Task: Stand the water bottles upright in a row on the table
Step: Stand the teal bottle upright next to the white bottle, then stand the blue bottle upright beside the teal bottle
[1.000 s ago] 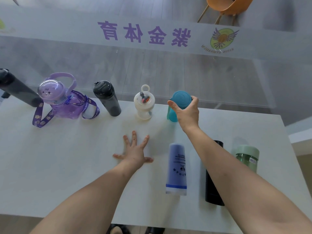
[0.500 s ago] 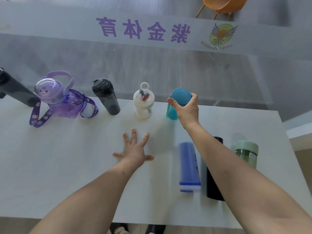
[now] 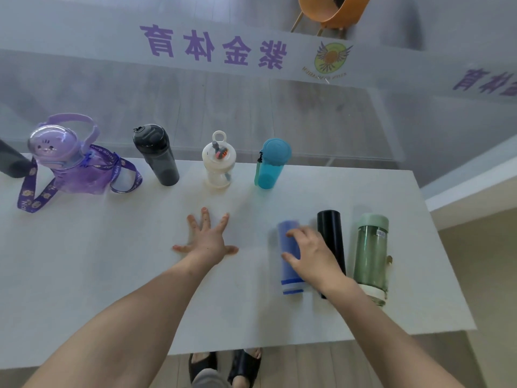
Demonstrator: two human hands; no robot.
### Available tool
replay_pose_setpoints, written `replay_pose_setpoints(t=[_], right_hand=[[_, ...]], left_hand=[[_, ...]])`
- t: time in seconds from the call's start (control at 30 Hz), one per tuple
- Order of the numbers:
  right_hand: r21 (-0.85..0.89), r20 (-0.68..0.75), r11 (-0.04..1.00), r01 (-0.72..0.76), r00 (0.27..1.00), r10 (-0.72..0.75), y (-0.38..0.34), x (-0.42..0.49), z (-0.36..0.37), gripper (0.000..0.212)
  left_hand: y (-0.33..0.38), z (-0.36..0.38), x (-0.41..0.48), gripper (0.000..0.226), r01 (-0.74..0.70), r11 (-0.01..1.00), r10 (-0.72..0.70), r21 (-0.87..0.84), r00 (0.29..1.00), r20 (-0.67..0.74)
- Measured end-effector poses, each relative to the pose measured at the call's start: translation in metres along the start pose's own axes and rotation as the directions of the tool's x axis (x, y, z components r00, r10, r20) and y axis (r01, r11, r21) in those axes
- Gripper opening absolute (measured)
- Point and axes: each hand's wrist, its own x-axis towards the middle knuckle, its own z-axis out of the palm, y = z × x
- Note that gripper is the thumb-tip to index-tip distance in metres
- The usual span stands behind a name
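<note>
Along the table's far edge stand a dark bottle [image 3: 9,163] cut off at the left, a purple bear bottle [image 3: 70,169] with a strap, a dark grey bottle [image 3: 159,158], a white bottle [image 3: 219,163] and a teal bottle [image 3: 270,166]. Three bottles lie flat at the right: a blurred purple-blue one [image 3: 291,278], a black one [image 3: 330,233] and a green one [image 3: 372,247]. My right hand [image 3: 313,256] lies over the purple-blue bottle, fingers spread on top of it. My left hand [image 3: 208,239] rests flat on the table, fingers apart.
The white table [image 3: 84,261] ends at a glass wall with purple lettering behind the row. An orange chair [image 3: 333,12] stands beyond the glass. My feet in dark slippers [image 3: 223,368] show under the near edge. The table's right edge runs just past the green bottle.
My right hand let go of the upright teal bottle and came back down onto the lying purple-blue bottle, which has rolled right next to the black one. The left hand stayed put.
</note>
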Motion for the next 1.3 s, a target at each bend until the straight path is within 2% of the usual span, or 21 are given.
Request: replay_pose_setpoints(t=[0.1, 0.23, 0.33, 0.4, 0.47, 0.6, 0.7, 0.9, 1.13, 1.3], right_hand=[[-0.095, 0.125, 0.995, -0.006, 0.992, 0.018, 0.0, -0.023, 0.009, 0.067], [-0.078, 0.277, 0.996, 0.036, 0.961, -0.013, -0.005, -0.039, 0.017, 0.085], [-0.154, 0.32, 0.983, 0.096, 0.946, -0.042, -0.008, -0.041, 0.023, 0.083], [-0.153, 0.312, 0.985, 0.082, 0.949, -0.031, -0.01, -0.041, 0.025, 0.074], [-0.078, 0.311, 0.996, 0.048, 0.95, -0.021, -0.011, -0.039, 0.022, 0.068], [0.15, 0.302, 0.987, -0.063, 0.953, 0.015, -0.015, -0.029, -0.003, 0.069], [0.165, 0.248, 0.984, -0.066, 0.968, 0.024, -0.013, -0.014, -0.036, 0.068], [0.401, 0.117, 0.91, -0.105, 0.991, 0.063, 0.01, 0.033, -0.087, 0.04], [0.503, 0.009, 0.864, -0.032, 0.999, 0.032, 0.037, 0.07, -0.096, 0.031], [0.482, -0.058, 0.873, 0.069, 0.997, -0.047, 0.044, 0.082, -0.097, 0.029]], left_hand=[[-0.01, 0.006, -0.009, 0.095, -0.053, 0.997, 0.053, 0.056, 0.999, -0.009], [-0.023, 0.019, -0.028, 0.082, -0.123, 0.986, 0.124, 0.109, 0.992, -0.008], [-0.03, 0.024, -0.039, 0.078, -0.159, 0.98, 0.159, 0.117, 0.987, 0.012], [-0.033, 0.025, -0.043, 0.076, -0.174, 0.978, 0.172, 0.117, 0.985, 0.029], [-0.034, 0.023, -0.045, 0.073, -0.184, 0.976, 0.181, 0.117, 0.983, 0.039], [-0.028, 0.017, -0.049, 0.07, -0.176, 0.982, 0.171, 0.072, 0.983, 0.07], [-0.017, 0.013, -0.053, 0.068, -0.164, 0.985, 0.159, 0.051, 0.984, 0.085], [0.021, 0.014, -0.056, 0.067, -0.161, 0.987, 0.16, 0.015, 0.986, 0.042], [0.077, 0.041, -0.06, 0.083, -0.079, 0.997, 0.079, -0.009, 0.995, 0.055], [0.097, 0.063, -0.057, 0.09, 0.037, 0.998, -0.035, 0.044, 0.998, -0.049]])
